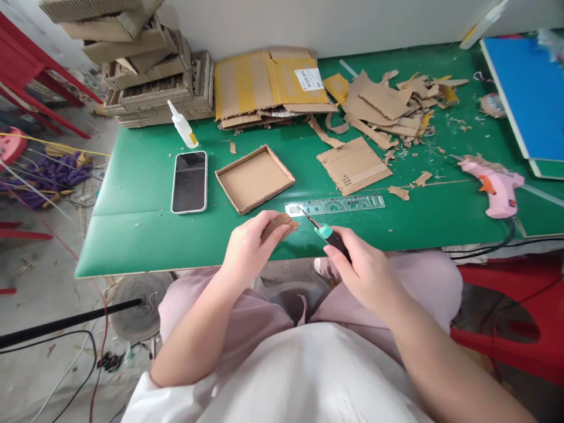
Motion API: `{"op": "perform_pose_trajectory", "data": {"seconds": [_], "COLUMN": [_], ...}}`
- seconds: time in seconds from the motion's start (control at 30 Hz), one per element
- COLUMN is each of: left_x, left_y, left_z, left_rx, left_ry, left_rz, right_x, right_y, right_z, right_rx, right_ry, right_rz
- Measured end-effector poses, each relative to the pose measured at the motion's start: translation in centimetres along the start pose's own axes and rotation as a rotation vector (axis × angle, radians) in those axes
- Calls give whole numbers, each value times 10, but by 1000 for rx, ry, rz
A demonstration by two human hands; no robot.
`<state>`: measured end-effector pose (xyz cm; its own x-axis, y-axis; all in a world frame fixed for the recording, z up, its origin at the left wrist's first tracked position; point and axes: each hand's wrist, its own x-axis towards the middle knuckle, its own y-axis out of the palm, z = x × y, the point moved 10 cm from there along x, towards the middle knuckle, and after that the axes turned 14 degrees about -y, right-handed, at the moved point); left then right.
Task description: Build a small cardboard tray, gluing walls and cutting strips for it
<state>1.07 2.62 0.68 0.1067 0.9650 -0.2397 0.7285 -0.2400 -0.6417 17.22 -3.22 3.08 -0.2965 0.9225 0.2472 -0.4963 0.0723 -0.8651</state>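
Note:
My left hand (251,241) pinches a small piece of cardboard (282,223) between thumb and fingers, at the table's front edge. In my right hand (363,261) is a craft knife (328,233) with a black and teal handle; its thin metal tip points left, towards the cardboard piece, apart from it. Just beyond both hands lies a clear plastic ruler (341,204) with cut-out shapes. A shallow cardboard tray (255,176) rests behind my left hand. Behind the ruler is a flat cardboard square (355,164).
On the green table (132,235) are a phone (189,182), a white glue bottle (183,126) and a pink glue gun (496,185). Cardboard trays (154,76) are stacked at back left, beside a taped cardboard bundle (268,82). Cardboard scraps (396,106) and a blue board (529,94) lie right.

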Motion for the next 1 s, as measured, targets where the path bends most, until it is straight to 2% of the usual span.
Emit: {"op": "perform_pose_trajectory", "data": {"seconds": [0.13, 0.23, 0.33, 0.4, 0.67, 0.8, 1.0], "left_x": [0, -6, -13, -17, -33, -31, -27], "left_y": [20, 34, 38, 40, 46, 49, 53], "left_z": [-8, -17, -23, -24, -27, -27, -25], "left_rx": [402, 613, 710, 714, 752, 821, 880], "left_ry": [93, 225, 328, 376, 535, 505, 450], "left_rz": [-75, -101, -139, -150, -260, -225, -153], "right_x": [-4, -7, -10, -9, 1, 5, 9], "right_y": [18, 32, 42, 44, 43, 45, 43], "right_z": [-18, -17, -14, -12, -1, 5, 11], "right_rx": [-76, -109, -196, -257, -326, -384, -442], "right_ry": [124, 125, 102, 94, 67, 42, 4], "right_rz": [223, 428, 622, 698, 779, 831, 841]}}
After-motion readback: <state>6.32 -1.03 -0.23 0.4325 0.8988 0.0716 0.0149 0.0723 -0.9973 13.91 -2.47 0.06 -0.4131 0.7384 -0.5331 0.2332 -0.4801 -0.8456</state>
